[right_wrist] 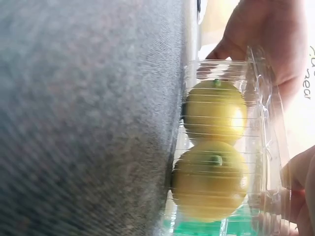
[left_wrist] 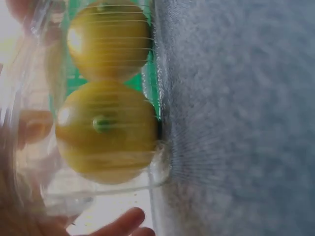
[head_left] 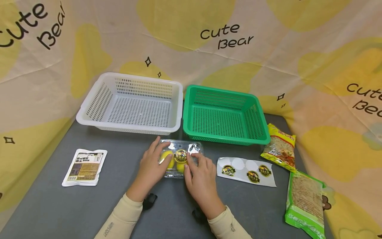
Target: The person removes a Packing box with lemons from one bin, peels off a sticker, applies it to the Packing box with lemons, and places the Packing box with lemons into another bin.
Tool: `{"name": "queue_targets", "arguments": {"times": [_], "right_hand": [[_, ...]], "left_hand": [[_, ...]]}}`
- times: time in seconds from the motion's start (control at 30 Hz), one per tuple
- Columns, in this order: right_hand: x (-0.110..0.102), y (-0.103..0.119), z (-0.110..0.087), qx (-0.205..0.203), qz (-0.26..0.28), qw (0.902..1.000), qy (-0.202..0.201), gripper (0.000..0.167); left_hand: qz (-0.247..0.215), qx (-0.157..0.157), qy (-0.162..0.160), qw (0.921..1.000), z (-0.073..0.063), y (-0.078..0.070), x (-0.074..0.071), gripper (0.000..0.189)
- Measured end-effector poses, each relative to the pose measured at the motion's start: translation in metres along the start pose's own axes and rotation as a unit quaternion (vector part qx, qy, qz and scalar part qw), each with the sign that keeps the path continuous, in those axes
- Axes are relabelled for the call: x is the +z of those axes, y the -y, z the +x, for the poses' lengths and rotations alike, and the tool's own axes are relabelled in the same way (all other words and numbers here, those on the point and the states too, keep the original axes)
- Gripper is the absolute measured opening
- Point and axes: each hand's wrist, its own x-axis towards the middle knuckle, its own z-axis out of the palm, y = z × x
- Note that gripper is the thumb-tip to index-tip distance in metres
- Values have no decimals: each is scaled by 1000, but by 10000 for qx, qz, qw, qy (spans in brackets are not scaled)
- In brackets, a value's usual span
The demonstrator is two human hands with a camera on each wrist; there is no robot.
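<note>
A clear plastic clamshell box lies on the grey table, its lid down over round yellow fruits with small green stem ends. On the lid sits a round black-and-gold sticker. My left hand holds the box's left end, thumb over the lid and fingers along the far left corner. With its fingertips my right hand touches the lid beside the sticker. The right wrist view shows two fruits through the ribbed side. To the right lies a white sticker sheet with a few stickers on it.
Behind the box stand a white basket and a green basket, side by side. A flat white-edged pouch lies at the left. At the right edge are a yellow food packet and a green-ended packet. A printed cloth hangs behind.
</note>
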Motion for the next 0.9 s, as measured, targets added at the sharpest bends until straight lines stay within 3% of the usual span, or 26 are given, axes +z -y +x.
{"name": "queue_targets", "arguments": {"times": [0.53,0.9], "right_hand": [[4,3,-7,-87,47,9998,143,50],[4,5,-8,25,138,9993,346,57]], "left_hand": [[-426,-585,498,9961,-1,2,-1,71],[-414,-528,434,9968,-1,1,-2,70]]}}
